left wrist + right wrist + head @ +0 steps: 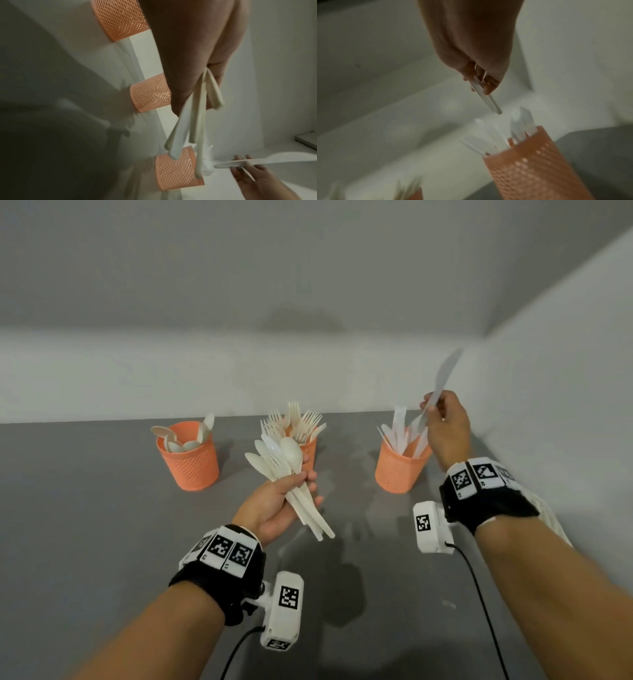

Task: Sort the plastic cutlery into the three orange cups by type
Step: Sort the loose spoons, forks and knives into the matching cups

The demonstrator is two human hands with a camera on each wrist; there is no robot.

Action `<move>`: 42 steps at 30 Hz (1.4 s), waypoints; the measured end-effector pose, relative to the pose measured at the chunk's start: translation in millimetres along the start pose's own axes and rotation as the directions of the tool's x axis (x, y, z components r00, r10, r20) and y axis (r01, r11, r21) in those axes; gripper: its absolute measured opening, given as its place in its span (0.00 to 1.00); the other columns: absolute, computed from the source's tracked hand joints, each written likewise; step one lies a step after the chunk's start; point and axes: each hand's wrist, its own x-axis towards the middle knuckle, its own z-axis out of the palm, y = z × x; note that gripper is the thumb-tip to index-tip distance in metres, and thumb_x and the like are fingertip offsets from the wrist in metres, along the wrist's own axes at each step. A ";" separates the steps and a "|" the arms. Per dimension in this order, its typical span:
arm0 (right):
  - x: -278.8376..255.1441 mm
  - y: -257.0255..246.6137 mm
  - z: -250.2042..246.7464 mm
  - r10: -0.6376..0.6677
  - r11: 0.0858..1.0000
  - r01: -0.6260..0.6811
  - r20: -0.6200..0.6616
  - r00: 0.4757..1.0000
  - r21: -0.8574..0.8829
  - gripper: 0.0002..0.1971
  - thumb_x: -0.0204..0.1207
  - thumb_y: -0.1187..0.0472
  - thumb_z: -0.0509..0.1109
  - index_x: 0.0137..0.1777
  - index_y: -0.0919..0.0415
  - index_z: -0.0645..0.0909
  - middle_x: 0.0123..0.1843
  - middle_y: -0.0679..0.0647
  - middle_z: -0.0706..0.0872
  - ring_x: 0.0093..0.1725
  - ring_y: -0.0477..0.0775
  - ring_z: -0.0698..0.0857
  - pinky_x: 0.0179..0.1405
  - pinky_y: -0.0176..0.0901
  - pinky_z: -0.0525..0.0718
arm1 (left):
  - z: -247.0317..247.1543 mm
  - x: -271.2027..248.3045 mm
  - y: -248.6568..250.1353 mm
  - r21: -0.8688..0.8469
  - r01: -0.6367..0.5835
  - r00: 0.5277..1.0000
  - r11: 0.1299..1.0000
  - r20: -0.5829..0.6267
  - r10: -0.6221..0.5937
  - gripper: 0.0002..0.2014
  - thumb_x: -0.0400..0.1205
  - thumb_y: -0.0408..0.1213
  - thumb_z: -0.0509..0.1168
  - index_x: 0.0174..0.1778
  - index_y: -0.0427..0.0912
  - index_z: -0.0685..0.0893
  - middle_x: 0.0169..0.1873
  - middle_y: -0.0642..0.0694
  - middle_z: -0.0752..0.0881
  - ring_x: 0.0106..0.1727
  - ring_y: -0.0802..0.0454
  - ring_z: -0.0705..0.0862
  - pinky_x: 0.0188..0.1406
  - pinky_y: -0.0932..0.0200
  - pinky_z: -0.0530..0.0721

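My right hand (445,426) pinches one clear knife (442,381) above the right knife cup (399,474); next I lower it handle-first. My left hand (274,505) grips the unsorted bundle (291,474).

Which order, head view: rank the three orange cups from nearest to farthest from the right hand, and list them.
1. Knife cup: on the right, just below the right hand, which pinches a knife.
2. Fork cup: in the middle, partly behind the left hand's bundle.
3. Spoon cup: far left.
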 end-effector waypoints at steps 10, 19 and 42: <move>-14.2 6.1 23.7 -0.203 0.974 0.200 -0.018 0.979 -0.106 0.17 0.74 0.75 0.60 0.61 0.66 0.79 0.52 0.61 0.78 0.49 0.48 0.79 0.55 0.41 0.76 | 6.5 -1.3 -1.7 0.123 0.004 1.000 0.992 0.016 -0.006 0.11 0.83 0.27 0.56 0.58 0.41 0.78 0.27 0.51 0.79 0.26 0.58 0.77 0.34 0.61 0.84; -78.7 -41.7 74.7 -0.096 0.995 0.073 0.558 0.824 0.063 0.13 0.75 0.66 0.70 0.59 0.66 0.79 0.36 0.47 0.76 0.34 0.40 0.75 0.37 0.22 0.76 | 24.5 3.9 -12.1 0.295 0.006 1.000 0.956 0.011 -0.010 0.08 0.82 0.24 0.58 0.44 0.41 0.76 0.30 0.48 0.74 0.29 0.58 0.75 0.35 0.63 0.82; 3.2 -14.0 -6.3 -0.228 0.952 0.196 -0.120 0.966 -0.234 0.09 0.83 0.65 0.53 0.53 0.72 0.70 0.39 0.60 0.75 0.38 0.58 0.74 0.36 0.42 0.67 | 22.4 6.1 -17.8 0.352 0.016 1.000 0.936 -0.030 -0.005 0.10 0.85 0.35 0.57 0.58 0.42 0.81 0.29 0.50 0.76 0.22 0.59 0.76 0.29 0.65 0.80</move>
